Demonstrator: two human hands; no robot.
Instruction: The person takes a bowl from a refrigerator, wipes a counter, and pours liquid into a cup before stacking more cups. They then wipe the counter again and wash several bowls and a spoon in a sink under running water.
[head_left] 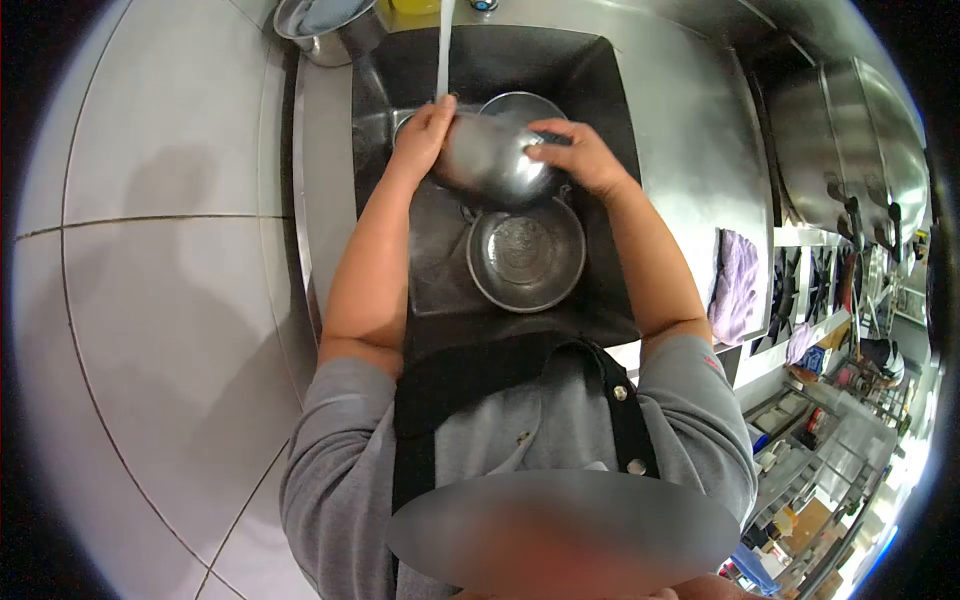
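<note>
Over the sink (pixel 380 230) I hold a shiny metal bowl (pixel 485 160), tilted with its rounded outside facing me and blurred by motion. My left hand (pixel 425 140) grips its left edge, close under the white faucet spout (pixel 445 50). On the right edge, my right hand (pixel 580 155) is closed with the thumb on the outer wall. A second metal bowl (pixel 527 260) lies below it in the sink, open side up. Behind the held bowl, the rim of another round metal vessel (pixel 520 103) shows in part.
A metal pot (pixel 330 35) stands at the sink's upper left corner, beside a yellow item (pixel 415 5). To the right, a purple cloth (pixel 735 285) lies on the steel counter (pixel 690 150). Large steel pots (pixel 850 150) and stove burners (pixel 785 290) are farther right. White tiles cover the left wall.
</note>
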